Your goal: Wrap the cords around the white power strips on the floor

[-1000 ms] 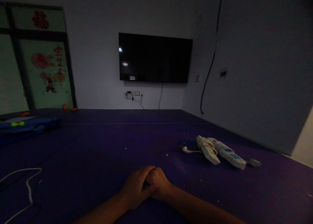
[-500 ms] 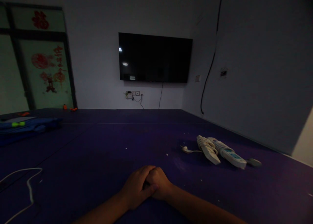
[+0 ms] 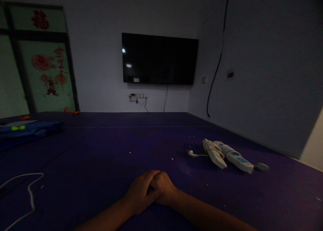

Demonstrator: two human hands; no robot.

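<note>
Left hand (image 3: 137, 194) clasped over right hand (image 3: 166, 189), no object showing between them; ahead, toward the right edge of the worktop (image 3: 113, 150), two cord-wrapped power strips (image 3: 214, 157) slant far-left to near-right, right hand nearer.

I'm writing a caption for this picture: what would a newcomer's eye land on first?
Probably the big black television on the far wall. Next come the clasped hands at bottom centre, then two white, cord-wrapped, seemingly power strips on the purple surface at right.
</note>
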